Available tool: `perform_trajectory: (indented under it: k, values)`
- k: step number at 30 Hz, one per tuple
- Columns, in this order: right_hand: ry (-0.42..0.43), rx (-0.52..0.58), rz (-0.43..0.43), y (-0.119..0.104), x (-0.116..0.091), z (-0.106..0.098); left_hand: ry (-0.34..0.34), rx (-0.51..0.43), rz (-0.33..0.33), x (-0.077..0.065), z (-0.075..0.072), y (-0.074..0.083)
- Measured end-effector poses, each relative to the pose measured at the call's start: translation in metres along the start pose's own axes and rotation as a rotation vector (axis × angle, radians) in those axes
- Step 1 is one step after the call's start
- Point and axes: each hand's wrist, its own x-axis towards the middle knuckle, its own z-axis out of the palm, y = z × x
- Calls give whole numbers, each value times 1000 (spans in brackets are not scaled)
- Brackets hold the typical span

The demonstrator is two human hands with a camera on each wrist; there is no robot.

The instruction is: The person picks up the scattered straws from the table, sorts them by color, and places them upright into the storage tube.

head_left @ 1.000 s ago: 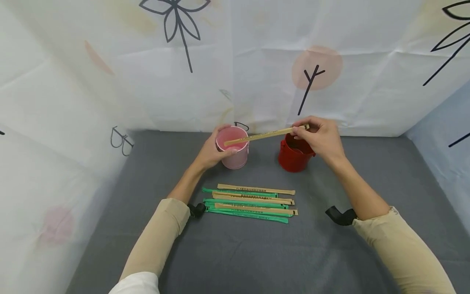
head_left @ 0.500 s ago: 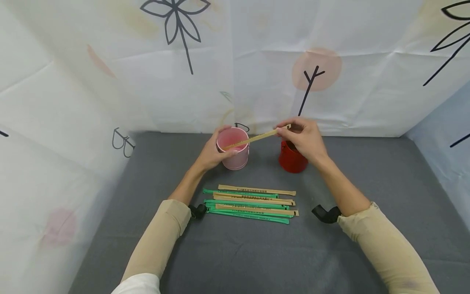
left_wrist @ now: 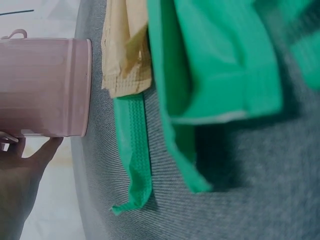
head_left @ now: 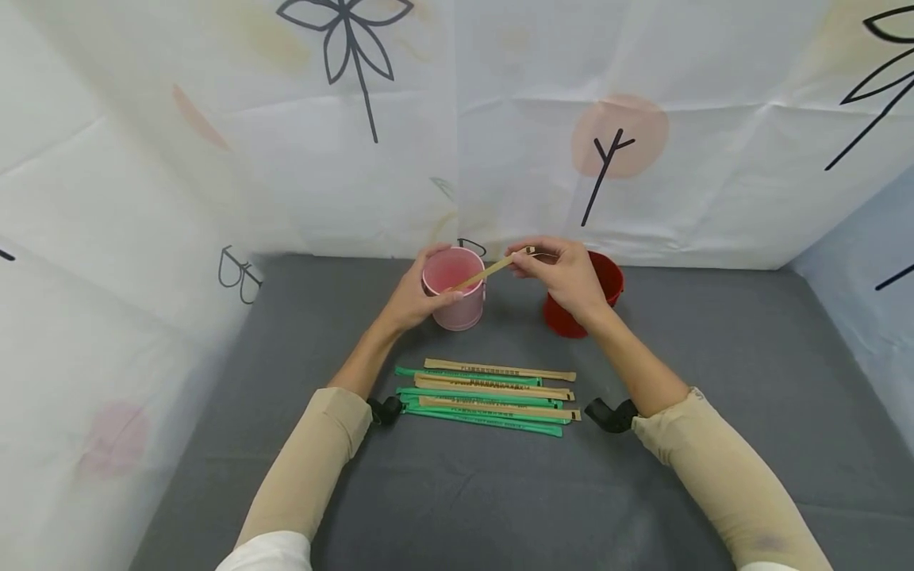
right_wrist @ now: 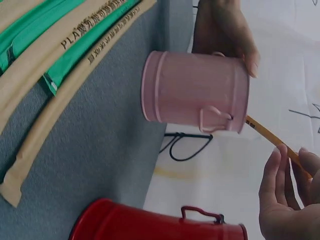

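Observation:
My left hand holds the side of a small pink bucket, its thumb at the front of the rim. My right hand pinches a tan paper-wrapped straw near its upper end. The straw slants down to the left, its lower end inside the pink bucket's mouth; the right wrist view shows the straw passing the rim. Behind my right wrist stands a red bucket, partly covered by that hand and forearm. What lies inside the red bucket is hidden.
In front of the buckets, several wrapped straws lie side by side on the grey cloth, some tan, some green. A white printed curtain hangs behind the buckets.
My right hand has moved left from above the red bucket, and the straw's lower end has gone down into the pink bucket. My left hand has kept its hold on the pink bucket.

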Motion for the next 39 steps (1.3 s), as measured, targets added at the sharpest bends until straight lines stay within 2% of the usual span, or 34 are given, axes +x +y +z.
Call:
perform_trajectory:
  k: [6, 12, 22, 28, 32, 39]
  values:
    - [12, -81, 20, -2, -3, 5, -8, -3, 5, 1, 0, 0]
    - [22, -104, 61, -1, -15, -2, -2, 13, 7, 0, 0, -1]
    - [-3, -50, 81, 4, -43, -19, -2, 6, 7, 1, -1, -1]
    - [-62, -42, 97, 13, -64, -28, -10, -8, 16, 2, 1, 0]
    - [-104, -96, 95, 20, -78, -33, -15, -17, 12, 2, 2, 0]
    - [-104, -187, 125, 33, -94, -40, -16, -27, 19, 2, 0, -1]
